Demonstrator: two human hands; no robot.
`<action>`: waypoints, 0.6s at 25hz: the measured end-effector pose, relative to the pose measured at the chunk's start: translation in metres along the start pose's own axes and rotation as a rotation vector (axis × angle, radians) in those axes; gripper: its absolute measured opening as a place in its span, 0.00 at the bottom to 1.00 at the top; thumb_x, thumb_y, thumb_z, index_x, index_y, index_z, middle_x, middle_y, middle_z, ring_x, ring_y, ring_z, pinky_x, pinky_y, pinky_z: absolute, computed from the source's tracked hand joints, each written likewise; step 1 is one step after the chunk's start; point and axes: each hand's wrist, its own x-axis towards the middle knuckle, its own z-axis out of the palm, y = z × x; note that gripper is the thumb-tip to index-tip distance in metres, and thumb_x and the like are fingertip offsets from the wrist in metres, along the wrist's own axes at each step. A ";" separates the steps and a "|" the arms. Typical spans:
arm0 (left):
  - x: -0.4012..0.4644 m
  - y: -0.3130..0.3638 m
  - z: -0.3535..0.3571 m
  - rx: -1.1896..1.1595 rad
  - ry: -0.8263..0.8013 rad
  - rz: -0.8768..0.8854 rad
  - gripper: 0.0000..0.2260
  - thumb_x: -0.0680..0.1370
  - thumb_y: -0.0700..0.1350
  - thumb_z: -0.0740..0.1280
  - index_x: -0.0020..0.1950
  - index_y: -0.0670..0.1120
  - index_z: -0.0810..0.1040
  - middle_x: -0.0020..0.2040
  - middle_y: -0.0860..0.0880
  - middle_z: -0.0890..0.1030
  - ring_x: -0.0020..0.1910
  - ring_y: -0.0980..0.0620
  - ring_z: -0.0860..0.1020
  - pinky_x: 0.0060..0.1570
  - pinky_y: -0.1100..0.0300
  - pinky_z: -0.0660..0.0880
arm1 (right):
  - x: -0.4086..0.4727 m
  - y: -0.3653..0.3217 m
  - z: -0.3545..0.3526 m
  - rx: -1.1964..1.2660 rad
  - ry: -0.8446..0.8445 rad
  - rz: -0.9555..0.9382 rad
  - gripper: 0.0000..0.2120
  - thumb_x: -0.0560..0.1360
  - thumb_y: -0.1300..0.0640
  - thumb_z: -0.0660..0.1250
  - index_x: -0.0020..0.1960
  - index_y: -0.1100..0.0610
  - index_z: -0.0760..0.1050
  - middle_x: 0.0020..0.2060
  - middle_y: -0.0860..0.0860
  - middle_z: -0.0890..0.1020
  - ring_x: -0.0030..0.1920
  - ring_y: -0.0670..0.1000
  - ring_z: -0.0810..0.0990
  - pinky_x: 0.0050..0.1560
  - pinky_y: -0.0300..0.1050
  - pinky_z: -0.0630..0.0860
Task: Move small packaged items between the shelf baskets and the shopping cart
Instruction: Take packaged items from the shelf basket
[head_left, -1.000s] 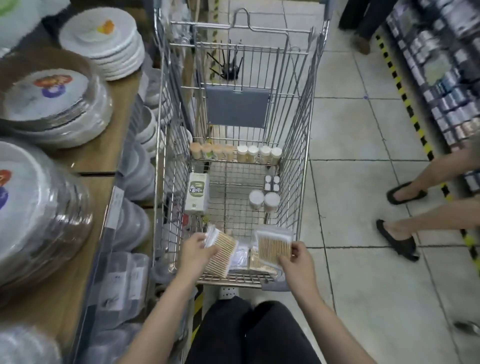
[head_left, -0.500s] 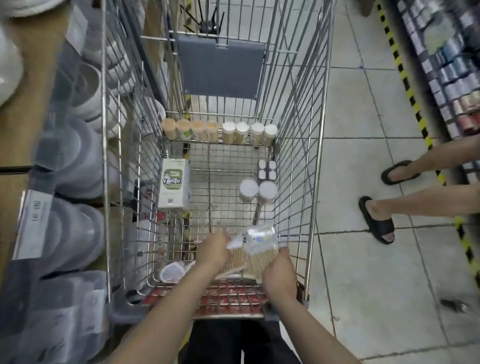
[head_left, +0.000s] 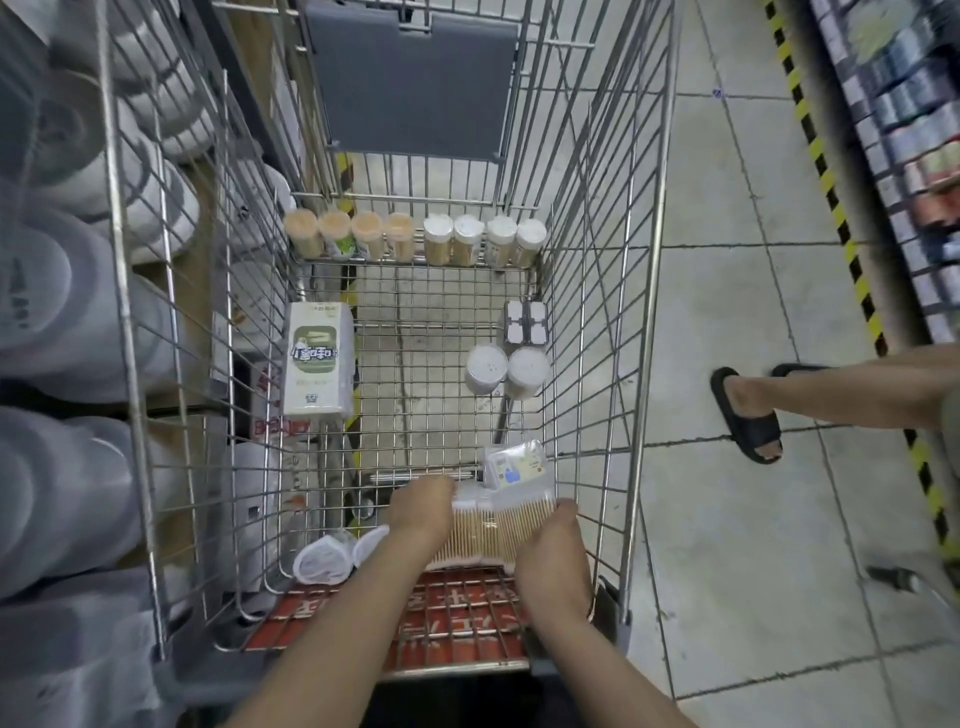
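Both my hands are low inside the wire shopping cart (head_left: 644, 291), at its near end. My left hand (head_left: 418, 514) grips the left side of a clear stick packet (head_left: 493, 530) full of thin wooden sticks. My right hand (head_left: 553, 556) holds the packet's right side. Another packet with a white label (head_left: 517, 467) lies just beyond. At the cart's far end stands a row of toothpick jars (head_left: 415, 241). A white-green box (head_left: 317, 358) lies on the left, two round white tubs (head_left: 506, 371) and small square containers (head_left: 527, 322) on the right.
Shelves with stacked plastic-wrapped plates (head_left: 57, 322) run along the left of the cart. A person's legs in black sandals (head_left: 748, 410) stand on the tiled floor to the right. A shelf of goods (head_left: 914, 135) lines the far right behind yellow-black tape.
My hands have gone from the cart's near rim down into the basket, bringing the two stick packets together low at the near end. The view has tilted down and closer.
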 end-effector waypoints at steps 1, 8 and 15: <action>0.001 0.001 0.001 0.024 -0.008 0.003 0.15 0.77 0.35 0.58 0.58 0.46 0.78 0.56 0.46 0.80 0.55 0.46 0.79 0.54 0.54 0.74 | 0.001 0.002 0.002 0.026 -0.025 0.009 0.14 0.74 0.67 0.55 0.57 0.55 0.64 0.45 0.52 0.78 0.41 0.54 0.79 0.38 0.52 0.78; 0.003 -0.005 0.014 0.041 0.046 0.008 0.16 0.77 0.36 0.60 0.61 0.48 0.78 0.61 0.46 0.76 0.60 0.46 0.74 0.57 0.55 0.71 | 0.013 0.003 0.012 0.077 -0.157 0.135 0.12 0.77 0.65 0.52 0.60 0.58 0.64 0.49 0.54 0.78 0.46 0.54 0.79 0.49 0.54 0.79; 0.002 -0.008 0.020 -0.023 0.102 -0.014 0.19 0.77 0.40 0.64 0.68 0.49 0.71 0.64 0.48 0.76 0.64 0.48 0.72 0.62 0.55 0.67 | 0.009 -0.008 0.015 -0.098 -0.238 0.186 0.31 0.77 0.63 0.57 0.74 0.68 0.46 0.71 0.62 0.62 0.68 0.59 0.67 0.65 0.51 0.68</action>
